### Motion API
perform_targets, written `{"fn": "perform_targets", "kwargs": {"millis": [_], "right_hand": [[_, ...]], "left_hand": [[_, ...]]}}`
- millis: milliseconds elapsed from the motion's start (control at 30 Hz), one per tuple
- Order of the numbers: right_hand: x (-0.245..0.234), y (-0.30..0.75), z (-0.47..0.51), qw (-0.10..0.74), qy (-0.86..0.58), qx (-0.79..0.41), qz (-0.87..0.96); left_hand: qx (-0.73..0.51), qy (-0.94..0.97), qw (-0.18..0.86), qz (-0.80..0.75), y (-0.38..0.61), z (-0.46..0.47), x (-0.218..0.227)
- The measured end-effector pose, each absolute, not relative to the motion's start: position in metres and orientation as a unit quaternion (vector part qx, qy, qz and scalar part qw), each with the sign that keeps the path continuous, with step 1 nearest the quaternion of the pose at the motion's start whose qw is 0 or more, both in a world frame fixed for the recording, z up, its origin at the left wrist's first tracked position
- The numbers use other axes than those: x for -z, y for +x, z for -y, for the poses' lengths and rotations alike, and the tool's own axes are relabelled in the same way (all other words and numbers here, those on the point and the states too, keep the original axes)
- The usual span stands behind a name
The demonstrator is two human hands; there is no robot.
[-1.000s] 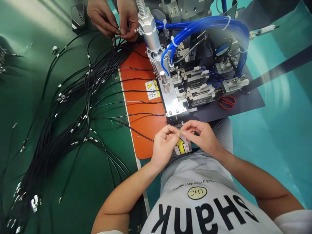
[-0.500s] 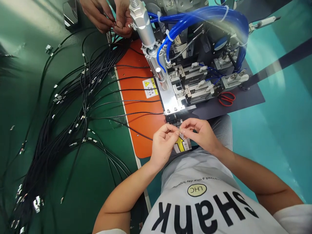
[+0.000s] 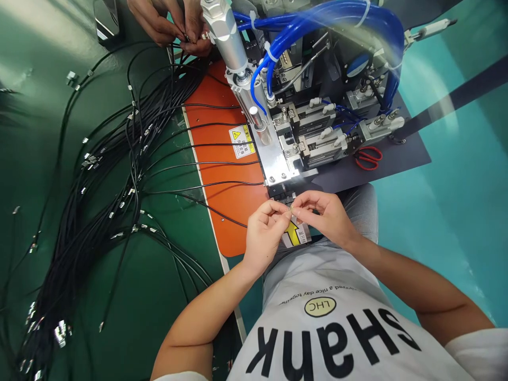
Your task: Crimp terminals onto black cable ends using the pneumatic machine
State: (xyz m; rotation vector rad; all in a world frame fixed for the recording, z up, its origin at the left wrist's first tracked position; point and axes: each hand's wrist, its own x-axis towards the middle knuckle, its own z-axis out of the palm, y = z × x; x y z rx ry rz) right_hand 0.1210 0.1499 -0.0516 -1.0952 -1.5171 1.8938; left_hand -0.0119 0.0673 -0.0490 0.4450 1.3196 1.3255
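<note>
A thin black cable runs over the orange plate and into my left hand, which is closed round it with thumb and index finger pinched. My right hand is also pinched, its fingertips meeting those of my left hand at the cable's end. What exactly lies between the right fingertips is too small to make out. Both hands are just in front of the metal machine, above a label with a yellow arrow. Several more black cables reach from the bundle into the machine's near side.
A large bundle of black cables with metal ends covers the green table. Another person's hands work at the top left. Blue air hoses arch over the machine, and red-handled scissors lie at its right.
The view has shifted slightly, so the machine and cables sit a little further left and up. Both my hands stay pinched together at the same place.
</note>
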Motion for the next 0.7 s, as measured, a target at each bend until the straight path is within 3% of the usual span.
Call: {"fn": "perform_targets", "kwargs": {"millis": [700], "right_hand": [[0.0525,0.1181,-0.1425,0.262,-0.416,-0.703,0.514]], "left_hand": [[-0.579,0.176,0.567,-0.559,-0.0112,-0.0669,0.0502]]}}
